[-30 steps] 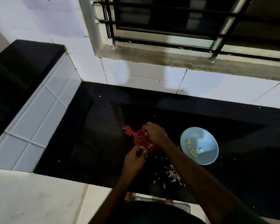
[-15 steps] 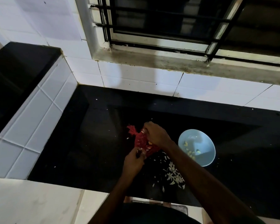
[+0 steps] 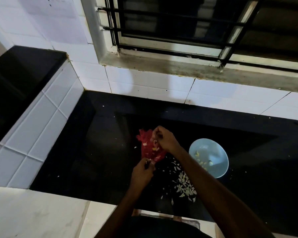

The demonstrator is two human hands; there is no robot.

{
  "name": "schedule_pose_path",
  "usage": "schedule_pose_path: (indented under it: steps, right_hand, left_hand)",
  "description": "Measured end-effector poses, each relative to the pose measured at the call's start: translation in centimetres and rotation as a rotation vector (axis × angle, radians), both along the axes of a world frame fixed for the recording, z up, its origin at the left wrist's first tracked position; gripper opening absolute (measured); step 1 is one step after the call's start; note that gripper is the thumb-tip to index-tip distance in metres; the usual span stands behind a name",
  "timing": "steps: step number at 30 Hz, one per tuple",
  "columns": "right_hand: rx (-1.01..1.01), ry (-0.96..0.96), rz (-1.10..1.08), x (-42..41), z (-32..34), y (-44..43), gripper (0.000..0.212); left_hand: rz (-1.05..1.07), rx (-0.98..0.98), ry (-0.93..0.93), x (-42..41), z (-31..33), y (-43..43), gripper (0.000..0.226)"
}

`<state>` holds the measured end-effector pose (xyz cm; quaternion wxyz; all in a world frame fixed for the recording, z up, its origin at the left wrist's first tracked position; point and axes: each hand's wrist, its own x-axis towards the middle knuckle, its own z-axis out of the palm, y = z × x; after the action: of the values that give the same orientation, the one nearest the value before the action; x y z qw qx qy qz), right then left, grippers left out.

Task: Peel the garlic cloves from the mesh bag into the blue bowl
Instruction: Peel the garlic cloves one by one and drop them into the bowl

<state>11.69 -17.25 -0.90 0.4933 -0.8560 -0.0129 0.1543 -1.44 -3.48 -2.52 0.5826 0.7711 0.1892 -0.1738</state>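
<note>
Two hands are on the bag, which lies on the dark surface left of the bowl. The left hand pinches its near end. The right hand has its fingers curled into the mesh at the far side; whether round a clove, I cannot tell. I would hold the left pinch firm as an anchor, draw one clove out cleanly, and shed skin onto the peels, not into the bowl.

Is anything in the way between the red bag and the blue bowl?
Only the person's own right forearm crosses between the mesh bag and the blue bowl. Garlic peels lie flat on the counter, nearer the person.
</note>
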Motion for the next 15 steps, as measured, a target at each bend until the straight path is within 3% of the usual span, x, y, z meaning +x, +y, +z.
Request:
schedule_pose_path:
  steps: [3, 8, 13, 15]
  right_hand:
    - [-0.159, -0.031, 0.08, -0.2, -0.3, -0.4, 0.018]
    - [-0.421, -0.31, 0.281, -0.2, -0.2, 1.1, 0.012]
    - [-0.537, -0.133, 0.607, -1.8, -0.6, 3.6, 0.014]
    - [-0.62, -0.172, 0.685, -2.5, -1.4, 4.3, 0.019]
  left_hand:
    - [0.002, 0.007, 0.003, 0.1, 0.2, -0.1, 0.014]
    - [-0.024, 0.047, 0.057, -0.2, 0.0, -0.1, 0.014]
    - [-0.073, 0.13, 0.159, -0.5, -1.4, 1.3, 0.019]
    - [-0.084, 0.16, 0.187, -0.7, -1.5, 1.7, 0.013]
